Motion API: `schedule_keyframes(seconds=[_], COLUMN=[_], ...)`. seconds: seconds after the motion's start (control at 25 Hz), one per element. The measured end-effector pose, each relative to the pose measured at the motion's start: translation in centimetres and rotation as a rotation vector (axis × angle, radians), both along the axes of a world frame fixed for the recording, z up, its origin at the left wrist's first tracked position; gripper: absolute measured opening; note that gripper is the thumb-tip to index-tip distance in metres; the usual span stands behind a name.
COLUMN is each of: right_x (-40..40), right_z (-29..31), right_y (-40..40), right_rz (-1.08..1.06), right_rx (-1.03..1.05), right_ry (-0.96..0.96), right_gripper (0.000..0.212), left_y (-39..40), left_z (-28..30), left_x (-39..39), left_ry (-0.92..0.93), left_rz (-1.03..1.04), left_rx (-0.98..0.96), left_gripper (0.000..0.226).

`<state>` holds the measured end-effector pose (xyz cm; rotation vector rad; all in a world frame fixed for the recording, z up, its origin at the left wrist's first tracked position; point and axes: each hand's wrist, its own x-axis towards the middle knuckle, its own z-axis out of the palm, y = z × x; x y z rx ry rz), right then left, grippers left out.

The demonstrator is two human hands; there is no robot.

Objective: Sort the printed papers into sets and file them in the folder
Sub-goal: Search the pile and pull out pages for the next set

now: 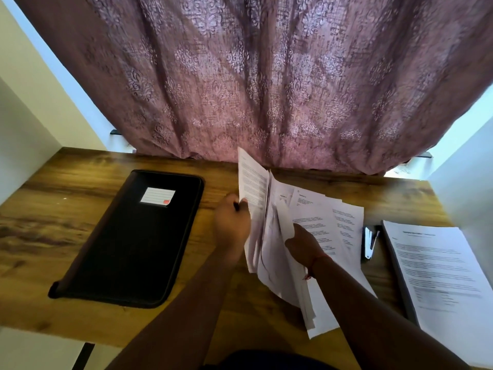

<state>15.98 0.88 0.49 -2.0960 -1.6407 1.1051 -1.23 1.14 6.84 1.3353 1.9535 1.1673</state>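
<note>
Gripping lifted sheets (253,182) in our left hand (232,222), right hand (302,243) pinching a page of the loose pile (320,222) mid-desk — we peel singly, aligning edges — folder (133,236) lies closed, left.

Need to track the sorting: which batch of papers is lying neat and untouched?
The squared stack of papers at the desk's right edge, beyond the stapler; neither hand touches it.
</note>
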Motion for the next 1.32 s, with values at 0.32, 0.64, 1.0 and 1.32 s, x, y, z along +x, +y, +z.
schedule_keyframes(seconds=[0.32,0.64,1.0,1.32], right_x=[0.4,4.5,1.0,-3.3], right_z=[1.0,4.6,7.3,8.4], right_y=[-0.7,-1.0,-2.9,-2.8], right_rz=[-0.008,-0.327,0.013,0.266], right_rx=[0.021,0.188,0.360,0.387], right_ry=[0.047,0.132,-0.381,-0.620], right_gripper=[0.036,0.033,0.024,0.041], left_y=[-0.5,-1.3,-6.1,-6.3], left_z=[8.8,0.7,-4.5,-4.5], left_x=[-0.9,-3.0,0.0,1.2], left_ry=[0.043,-0.294,-0.127,-0.109], left_rz=[-0.200,-0.038,-0.282,-0.326], left_rx=[0.207,-0.208,-0.328,-0.267], left_gripper=[0.023,0.025,0.022,0.030])
